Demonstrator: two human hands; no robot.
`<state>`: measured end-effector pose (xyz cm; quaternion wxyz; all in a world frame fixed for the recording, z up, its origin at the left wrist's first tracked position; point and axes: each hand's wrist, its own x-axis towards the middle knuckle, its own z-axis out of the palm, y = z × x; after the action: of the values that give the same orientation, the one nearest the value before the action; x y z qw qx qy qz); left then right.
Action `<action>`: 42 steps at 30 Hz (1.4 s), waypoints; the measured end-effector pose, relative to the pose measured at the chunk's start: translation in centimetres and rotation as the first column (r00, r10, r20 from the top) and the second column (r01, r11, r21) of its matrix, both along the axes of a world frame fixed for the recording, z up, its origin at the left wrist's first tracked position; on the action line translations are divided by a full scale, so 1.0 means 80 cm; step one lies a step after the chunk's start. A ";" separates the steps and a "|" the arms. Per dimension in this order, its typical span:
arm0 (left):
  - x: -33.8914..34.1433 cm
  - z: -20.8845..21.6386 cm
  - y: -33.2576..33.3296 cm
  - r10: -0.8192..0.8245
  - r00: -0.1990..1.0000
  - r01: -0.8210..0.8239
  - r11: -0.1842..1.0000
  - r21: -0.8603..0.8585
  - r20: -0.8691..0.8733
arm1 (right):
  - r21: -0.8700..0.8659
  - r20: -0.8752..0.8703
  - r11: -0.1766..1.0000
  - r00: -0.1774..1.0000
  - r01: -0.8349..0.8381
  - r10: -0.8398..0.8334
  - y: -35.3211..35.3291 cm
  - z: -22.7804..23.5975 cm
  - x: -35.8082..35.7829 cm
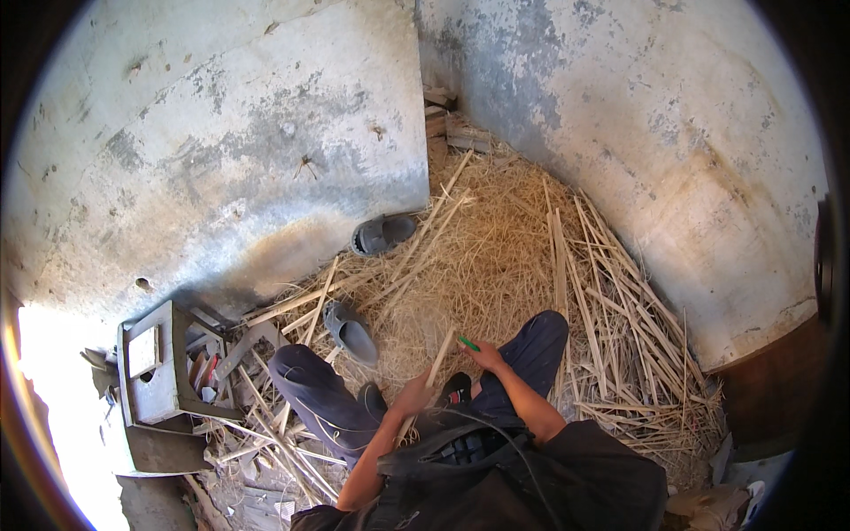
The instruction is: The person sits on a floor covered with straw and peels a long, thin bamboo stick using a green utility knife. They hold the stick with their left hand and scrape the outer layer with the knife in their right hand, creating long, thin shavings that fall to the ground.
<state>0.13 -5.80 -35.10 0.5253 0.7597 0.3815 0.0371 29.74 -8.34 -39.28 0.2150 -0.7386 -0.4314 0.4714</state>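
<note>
My left hand (413, 395) is closed around a pale, flat strip of split bamboo or wood (440, 357), which slants up and away from my lap. Just right of the strip's upper end, my right hand (486, 357) is closed on a small bright green object (468, 342), perhaps a tool handle. Its working end is too small to make out. The two hands are apart, between my bent knees. Beneath them lies a heap of thin straw-coloured shavings (496, 248).
Long pale strips (611, 310) are piled along the right wall; others lie at left. Two grey clogs (383, 235) rest beside the shavings. A worn box-like stand (164, 363) with odds and ends stands at left. Stained walls (637, 159) meet at the far corner.
</note>
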 end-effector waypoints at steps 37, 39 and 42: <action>0.004 0.411 -0.016 0.204 0.770 -0.053 0.965 -0.258 0.604 | 0.929 0.315 0.250 0.936 -0.271 -0.156 -0.008 0.471 -0.050; 0.001 0.421 -0.019 0.233 0.807 -0.124 0.965 -0.229 0.543 | 0.909 0.384 0.251 0.903 -0.333 -0.191 -0.010 0.478 -0.047; -0.004 0.432 -0.024 0.260 0.846 -0.223 0.965 -0.135 0.465 | 0.876 0.473 0.242 0.838 -0.416 -0.273 -0.011 0.484 -0.043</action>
<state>-0.16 -7.71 -0.57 0.6228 0.6522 0.3333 0.2750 26.30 -9.22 -0.55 0.4676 -0.5232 -0.7033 -0.1144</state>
